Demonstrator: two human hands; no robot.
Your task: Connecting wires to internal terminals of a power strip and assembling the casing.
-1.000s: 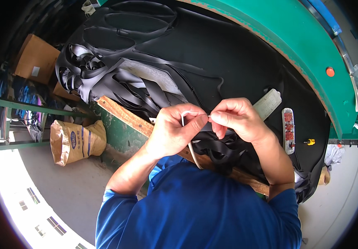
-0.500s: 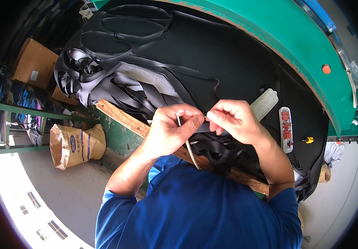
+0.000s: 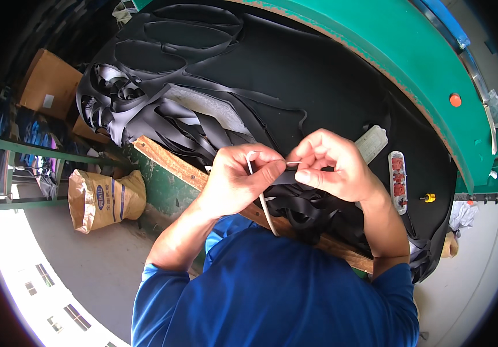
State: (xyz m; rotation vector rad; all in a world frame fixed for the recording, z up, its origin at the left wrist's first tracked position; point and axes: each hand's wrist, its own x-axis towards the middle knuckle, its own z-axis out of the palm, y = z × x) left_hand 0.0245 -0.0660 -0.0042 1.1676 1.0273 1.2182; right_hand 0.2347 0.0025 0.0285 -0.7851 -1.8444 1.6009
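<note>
**Black-draped bench (image 3: 165, 188), with a white cable (image 3: 267, 213) up in the two hands**

On my feed, a black sheet (image 3: 318, 81) covers most of the green-sided bench, and a worn wooden strip (image 3: 171, 163) runs along the near edge. Loose black strips (image 3: 202, 133) lie tangled on the left part. A green beam (image 3: 431, 78) carrying an orange button (image 3: 455, 100) curves across the far side. Down on the floor (image 3: 69, 254), to the left, I see an open brown paper sack (image 3: 107, 199), and above it a cardboard box (image 3: 52, 84).

I find the cable in front of the blue shirt (image 3: 295, 283), over the near edge: it rises to the left hand (image 3: 240, 176), bends over and goes in behind the thumb. That hand's fingers are pinched together, gripping it, and a thin wire end (image 3: 294, 162) sticks out past their tips; the join between the two is hidden from me.

At the right hand (image 3: 332, 168), I see thumb and forefinger a little parted, with the wire end reaching between them. I cannot tell whether either touches it.

Beyond that hand, a pale flat bar (image 3: 374, 143) lies on the sheet. To its right rest a white power strip (image 3: 398, 182) with red sockets and a small yellow piece (image 3: 428, 198).
</note>
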